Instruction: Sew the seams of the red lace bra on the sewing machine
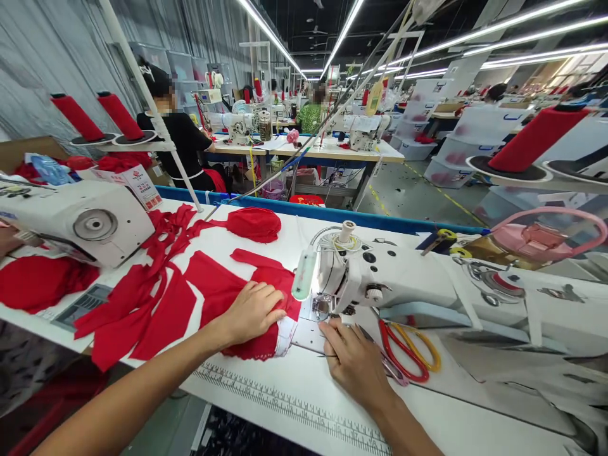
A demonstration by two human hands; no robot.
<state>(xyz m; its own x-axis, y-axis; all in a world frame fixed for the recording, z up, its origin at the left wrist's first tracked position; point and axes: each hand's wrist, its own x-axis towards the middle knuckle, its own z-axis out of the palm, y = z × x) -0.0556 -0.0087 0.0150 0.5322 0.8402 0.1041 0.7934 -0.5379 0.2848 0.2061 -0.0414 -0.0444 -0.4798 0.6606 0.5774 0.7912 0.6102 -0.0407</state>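
Red fabric lies on the white table just left of the sewing machine's needle area. My left hand rests on this fabric, palm down, fingers slightly bent and pointing to the needle. A white patch with a lacy edge shows under its right side. On the machine bed, right in front of the needle, is my right hand, with its fingers bent together; a thin dark pointed tool sticks out beside them, mostly hidden. Red-handled scissors and a yellow-handled pair lie right of that hand.
More red pieces spread to the left, beside a second sewing machine. A printed ruler runs along the front edge. Red thread cones stand at the right. A person in black sits beyond the table.
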